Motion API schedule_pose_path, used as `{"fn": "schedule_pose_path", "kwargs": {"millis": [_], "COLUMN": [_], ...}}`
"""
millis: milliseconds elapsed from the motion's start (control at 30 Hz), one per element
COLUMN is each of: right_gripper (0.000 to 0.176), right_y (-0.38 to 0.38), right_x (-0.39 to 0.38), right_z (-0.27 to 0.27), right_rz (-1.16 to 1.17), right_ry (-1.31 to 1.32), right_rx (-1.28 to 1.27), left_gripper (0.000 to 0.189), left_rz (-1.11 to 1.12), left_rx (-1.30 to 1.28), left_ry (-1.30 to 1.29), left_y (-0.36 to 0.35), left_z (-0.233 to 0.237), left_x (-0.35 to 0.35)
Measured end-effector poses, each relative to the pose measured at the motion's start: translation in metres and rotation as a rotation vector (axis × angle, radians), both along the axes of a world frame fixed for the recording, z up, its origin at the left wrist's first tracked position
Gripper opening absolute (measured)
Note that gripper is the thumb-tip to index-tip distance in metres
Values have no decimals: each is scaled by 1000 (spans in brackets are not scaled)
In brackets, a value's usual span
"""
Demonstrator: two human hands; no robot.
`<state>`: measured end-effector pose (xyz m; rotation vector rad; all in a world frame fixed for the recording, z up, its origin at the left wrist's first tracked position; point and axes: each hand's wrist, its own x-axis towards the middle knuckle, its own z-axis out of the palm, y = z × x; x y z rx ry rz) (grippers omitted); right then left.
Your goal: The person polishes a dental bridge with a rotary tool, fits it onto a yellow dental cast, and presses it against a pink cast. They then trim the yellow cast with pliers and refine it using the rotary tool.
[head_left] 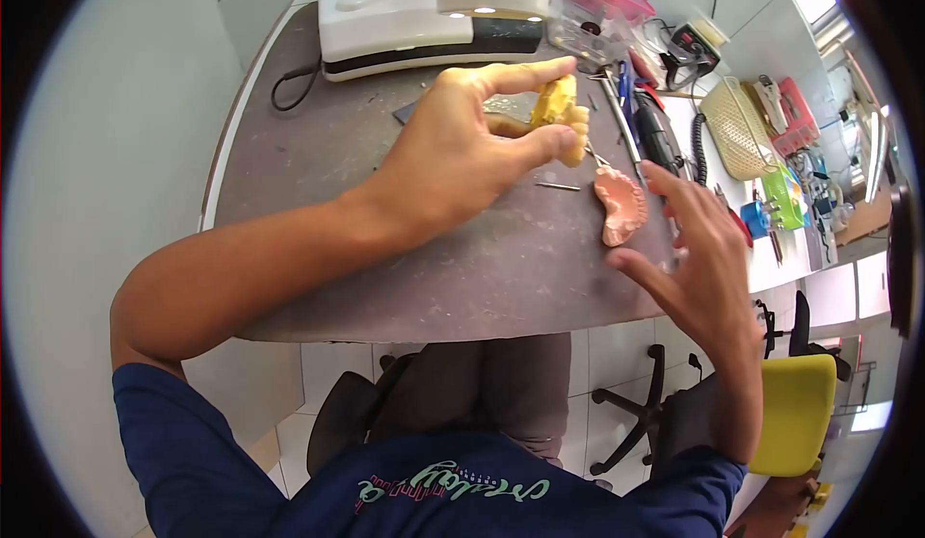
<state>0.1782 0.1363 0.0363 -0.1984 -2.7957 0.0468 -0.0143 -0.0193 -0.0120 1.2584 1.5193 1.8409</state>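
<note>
Pinching the yellow dental model [554, 103] in my left hand [462, 143], I have my right hand [706, 249] loosely spread just beside the pink dental model [621, 208] on the desk [462, 283].

Pale green and whitish script lettering [496, 483], with smaller reddish characters [409, 485] along it, ran across the chest of the navy-blue, short-sleeved fabric shirt [424, 521], but no word could be read with certainty.

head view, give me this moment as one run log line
left hand: pinching yellow dental model above table | right hand: open, beside pink dental model | pink dental model: lying on table
</note>
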Motion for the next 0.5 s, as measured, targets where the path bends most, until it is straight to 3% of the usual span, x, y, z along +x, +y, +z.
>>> {"fn": "schedule_pose_path", "kwargs": {"millis": [133, 333, 500], "right_gripper": [62, 51, 51], "right_y": [4, -2, -3], "right_x": [-8, -7, 0], "right_z": [-10, 5, 2], "right_rz": [-48, -115, 79], "right_ry": [-82, -68, -60], "right_rx": [-20, -353, -131], "left_gripper": [57, 58, 58], "left_rz": [-38, -88, -118], "left_rx": [2, -17, -41], "left_ry": [-84, -134, -178], "left_y": [-3, -3, -4], "left_z": [2, 4, 4], "left_x": [4, 5, 5]}}
